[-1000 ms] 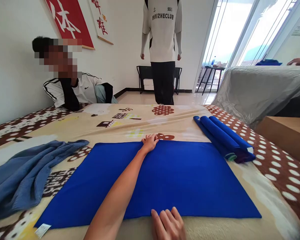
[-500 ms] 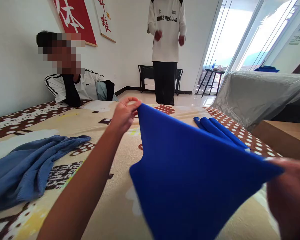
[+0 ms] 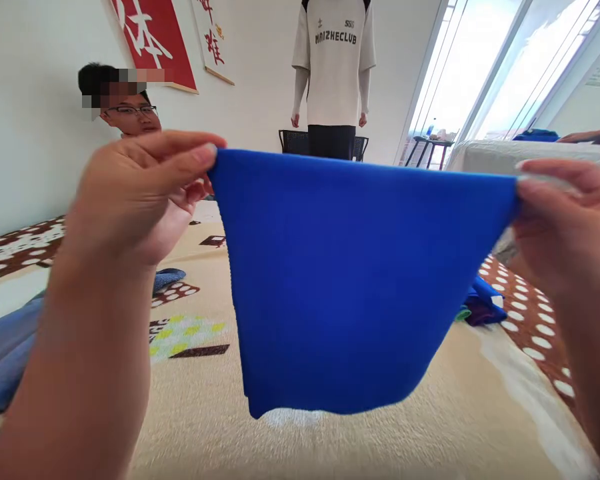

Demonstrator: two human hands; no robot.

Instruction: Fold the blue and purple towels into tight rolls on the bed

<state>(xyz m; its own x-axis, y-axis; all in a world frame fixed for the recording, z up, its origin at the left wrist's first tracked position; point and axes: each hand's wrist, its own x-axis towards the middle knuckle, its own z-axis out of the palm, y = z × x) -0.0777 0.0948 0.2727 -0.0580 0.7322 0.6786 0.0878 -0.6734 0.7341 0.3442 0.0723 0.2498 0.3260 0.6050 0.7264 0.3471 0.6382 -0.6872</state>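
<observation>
A bright blue cloth (image 3: 350, 280) hangs in the air in front of me, stretched between both hands above the bed. My left hand (image 3: 140, 193) pinches its upper left corner between thumb and fingers. My right hand (image 3: 565, 220) pinches the upper right corner. The cloth's lower edge dangles just above the patterned bed cover (image 3: 360, 440). Rolled blue cloths (image 3: 483, 300) lie on the bed to the right, mostly hidden behind the held cloth.
A grey-blue towel (image 3: 5, 347) lies crumpled at the left. One person (image 3: 130, 107) sits by the bed at the far left; another in a white shirt (image 3: 334, 67) stands beyond it. A covered sofa (image 3: 540, 157) and a window are at the right.
The blue cloth lay flat on the bed a second ago. Both hands took its corners, lifted it off the bed and now hold it spread at face height.
</observation>
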